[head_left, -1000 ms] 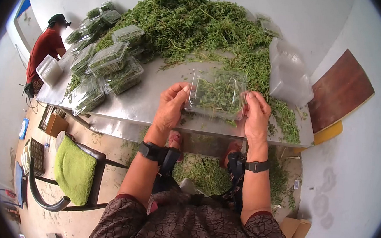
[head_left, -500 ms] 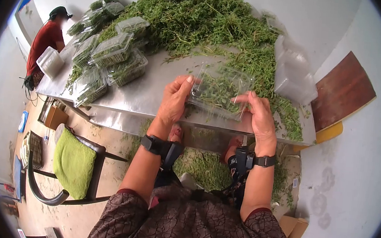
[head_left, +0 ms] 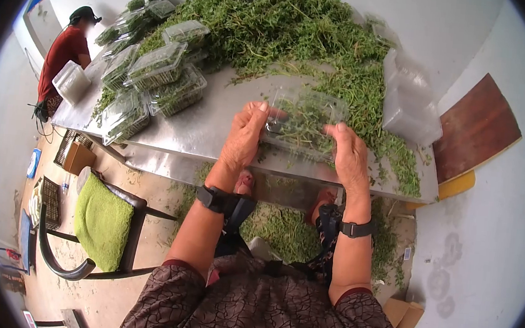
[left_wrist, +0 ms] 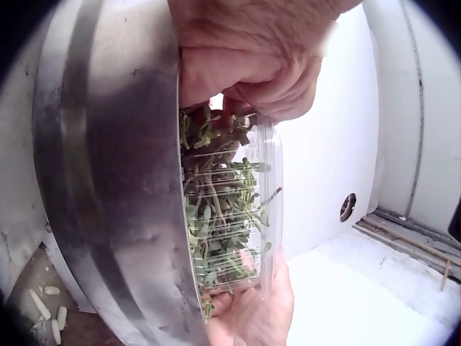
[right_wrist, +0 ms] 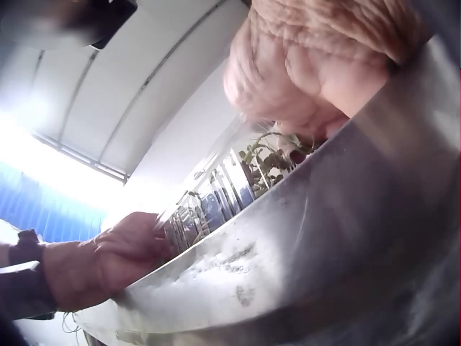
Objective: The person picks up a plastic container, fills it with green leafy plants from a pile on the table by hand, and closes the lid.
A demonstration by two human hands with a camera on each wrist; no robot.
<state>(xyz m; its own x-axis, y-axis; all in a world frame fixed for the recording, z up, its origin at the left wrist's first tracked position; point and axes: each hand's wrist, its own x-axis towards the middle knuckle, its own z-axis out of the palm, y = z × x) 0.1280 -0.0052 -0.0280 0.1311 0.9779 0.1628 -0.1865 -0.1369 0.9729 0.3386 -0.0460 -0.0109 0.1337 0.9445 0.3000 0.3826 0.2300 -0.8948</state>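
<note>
A clear plastic clamshell box (head_left: 306, 130) of green leafy stems is held over the front edge of the metal table. My left hand (head_left: 246, 134) grips its left end, thumb on the rim. At the right end, my right hand (head_left: 352, 154) pinches the box, its forefinger reaching over the corner. In the left wrist view, the greens (left_wrist: 223, 209) show through the ribbed side wall, between my left hand (left_wrist: 252, 61) above and my right hand (left_wrist: 256, 313) below. The right wrist view has my right hand (right_wrist: 310, 72) bent over the box's near end.
A large heap of greens (head_left: 275, 21) covers the back of the table (head_left: 216, 119). Filled boxes (head_left: 158, 67) are piled on the left, and stacked clear boxes (head_left: 408, 105) stand on the right. Another person (head_left: 66, 53) is at the far left. A chair (head_left: 104, 225) stands below left.
My right hand has moved from the box's right side so its forefinger reaches over the corner. The box has shifted slightly, while my left hand keeps its grip.
</note>
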